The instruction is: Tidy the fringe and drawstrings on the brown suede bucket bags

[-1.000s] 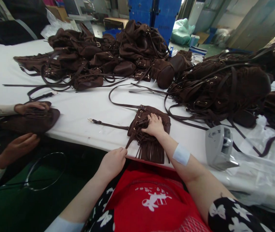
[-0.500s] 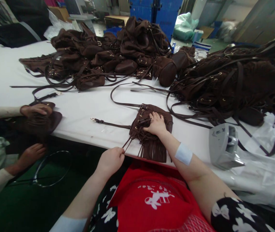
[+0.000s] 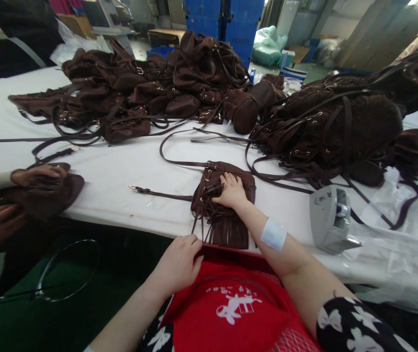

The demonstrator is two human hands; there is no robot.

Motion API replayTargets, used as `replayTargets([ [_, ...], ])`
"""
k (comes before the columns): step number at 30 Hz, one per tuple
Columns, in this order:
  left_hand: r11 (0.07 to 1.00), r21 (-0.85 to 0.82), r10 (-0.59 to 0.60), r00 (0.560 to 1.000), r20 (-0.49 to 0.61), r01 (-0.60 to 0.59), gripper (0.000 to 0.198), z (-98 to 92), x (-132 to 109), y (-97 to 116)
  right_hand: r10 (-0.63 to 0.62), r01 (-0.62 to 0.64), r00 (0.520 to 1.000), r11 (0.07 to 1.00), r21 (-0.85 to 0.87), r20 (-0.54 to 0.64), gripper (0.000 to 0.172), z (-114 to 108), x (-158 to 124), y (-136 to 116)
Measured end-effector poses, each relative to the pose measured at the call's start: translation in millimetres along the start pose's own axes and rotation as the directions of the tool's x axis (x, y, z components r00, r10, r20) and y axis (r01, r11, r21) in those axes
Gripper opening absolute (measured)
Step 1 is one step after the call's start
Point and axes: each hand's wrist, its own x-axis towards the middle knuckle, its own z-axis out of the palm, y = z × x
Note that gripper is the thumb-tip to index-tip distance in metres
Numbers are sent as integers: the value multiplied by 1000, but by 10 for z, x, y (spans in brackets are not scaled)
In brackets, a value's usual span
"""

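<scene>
A dark brown fringed drawstring bag [image 3: 225, 171] lies at the table's front edge, with its strap stretched behind it and a clip-ended strap [image 3: 161, 194] pointing left. My right hand [image 3: 232, 190] rests on the bag's front with fingers spread, pressing it down. Just below the edge, my left hand [image 3: 181, 259] has curled fingers where the thin drawstring cords [image 3: 194, 226] come down. The cord ends are hidden at its fingers. Fringe [image 3: 229, 232] hangs over the table edge between both arms.
Brown bags [image 3: 139, 93] are piled along the back, and another heap of bags [image 3: 334, 122] stands at right. A grey tape dispenser [image 3: 328, 217] sits near clear plastic [image 3: 403, 244]. At left, a co-worker's hands [image 3: 43, 173] handle another bag [image 3: 75, 188] on the white table [image 3: 113, 171].
My left hand has moved right and a little down, closer beneath the bag, and the cords hang steeper. My right hand stays on the bag. The co-worker's lower hand has shifted left.
</scene>
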Motion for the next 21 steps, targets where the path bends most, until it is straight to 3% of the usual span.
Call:
replayTargets([
  [4, 980, -195, 55, 987, 153, -25, 24, 20, -81, 104, 28, -28, 1000, 1000, -7, 7, 100, 5, 18, 0],
  [6, 975, -220, 56, 987, 152, -21, 25, 69, -83, 120, 29, -29, 1000, 1000, -7, 2, 100, 15, 25, 1],
  [8, 986, -167, -21, 999, 40, 28, 18, 102, -4, 73, 25, -25, 1000, 1000, -4, -5, 100, 26, 29, 1],
  [10, 996, -74, -69, 985, -158, 58, 18, 98, 168, -29, 24, -24, 1000, 1000, -1, -12, 99, 36, 29, 1],
  [12, 998, 51, -23, 946, -323, 42, 24, 66, 402, -144, 25, -25, 1000, 1000, 0, -20, 99, 41, 28, -1],
  [13, 993, 118, 18, 935, -353, 25, 28, 45, 526, -191, 24, -24, 999, 1000, 0, -20, 99, 40, 27, -2],
  [16, 952, 305, 84, 957, -277, 4, 27, -8, 839, -235, 24, -24, 1000, 1000, -7, -11, 99, 28, 22, -6],
  [21, 900, 422, -31, 983, -179, 105, 33, -89, 997, -121, 20, -20, 1000, 1000, -20, 18, 102, 3, 24, -7],
])
